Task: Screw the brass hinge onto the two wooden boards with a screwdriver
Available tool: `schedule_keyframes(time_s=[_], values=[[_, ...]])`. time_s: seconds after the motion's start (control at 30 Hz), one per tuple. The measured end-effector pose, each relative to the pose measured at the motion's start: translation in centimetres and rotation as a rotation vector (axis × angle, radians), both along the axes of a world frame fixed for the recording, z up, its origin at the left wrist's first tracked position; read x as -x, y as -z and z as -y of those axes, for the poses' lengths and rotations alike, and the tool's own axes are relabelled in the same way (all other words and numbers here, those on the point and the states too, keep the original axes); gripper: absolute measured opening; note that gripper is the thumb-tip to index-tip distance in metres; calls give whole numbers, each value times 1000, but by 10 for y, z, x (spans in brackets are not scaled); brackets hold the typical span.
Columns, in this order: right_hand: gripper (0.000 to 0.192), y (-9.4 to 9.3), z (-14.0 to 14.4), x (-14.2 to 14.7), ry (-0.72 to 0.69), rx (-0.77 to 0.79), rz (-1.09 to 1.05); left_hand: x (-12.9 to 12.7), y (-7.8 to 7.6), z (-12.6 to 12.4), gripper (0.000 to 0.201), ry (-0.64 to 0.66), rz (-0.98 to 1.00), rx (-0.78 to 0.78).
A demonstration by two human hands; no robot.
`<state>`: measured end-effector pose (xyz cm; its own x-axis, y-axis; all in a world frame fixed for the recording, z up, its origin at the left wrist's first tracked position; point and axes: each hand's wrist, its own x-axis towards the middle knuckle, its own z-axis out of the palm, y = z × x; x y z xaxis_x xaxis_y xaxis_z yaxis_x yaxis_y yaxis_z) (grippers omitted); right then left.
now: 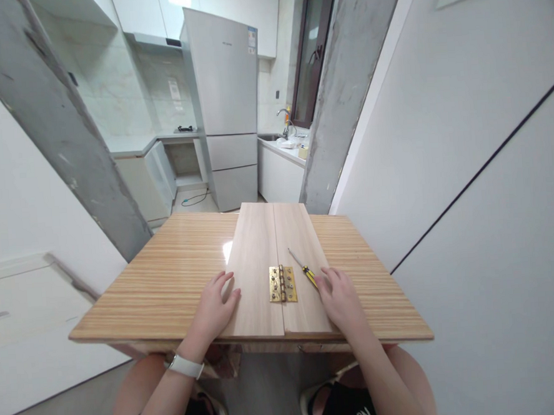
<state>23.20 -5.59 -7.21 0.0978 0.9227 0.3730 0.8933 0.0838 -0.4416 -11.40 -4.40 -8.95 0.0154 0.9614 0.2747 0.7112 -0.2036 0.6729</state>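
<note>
Two pale wooden boards lie side by side on the table, the left board (251,246) and the right board (294,228), with a thin seam between them. A brass hinge (282,284) lies flat across that seam near the front end, with screw heads showing in its leaves. On the right board rests a screwdriver (308,272) with a yellow and black handle, its tip pointing away and left. My left hand (218,304) is open against the left board's outer edge. Along the right board's outer edge my right hand (339,294) is open, fingertips beside the screwdriver's handle end.
The striped wooden table (169,283) carries the boards. Beyond it stand a grey refrigerator (226,79), a counter with a sink and tap (283,116), and a loose cable (194,200) on the floor. White panels rise on both sides.
</note>
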Motion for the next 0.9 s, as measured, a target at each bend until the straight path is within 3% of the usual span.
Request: schedule_keyframes(time_s=[0.17, 0.5, 0.67, 0.9], values=[[49, 15, 10, -8, 25, 69, -26, 3, 1, 0, 49, 4, -14, 1], [49, 8, 11, -11, 19, 91, -87, -2, 4, 0, 48, 12, -12, -9], [54, 9, 11, -32, 30, 109, -86, -22, 3, 3, 46, 19, 14, -15], [57, 11, 11, -88, 71, 144, -78, -69, 0, 6, 45, 86, 62, 7]])
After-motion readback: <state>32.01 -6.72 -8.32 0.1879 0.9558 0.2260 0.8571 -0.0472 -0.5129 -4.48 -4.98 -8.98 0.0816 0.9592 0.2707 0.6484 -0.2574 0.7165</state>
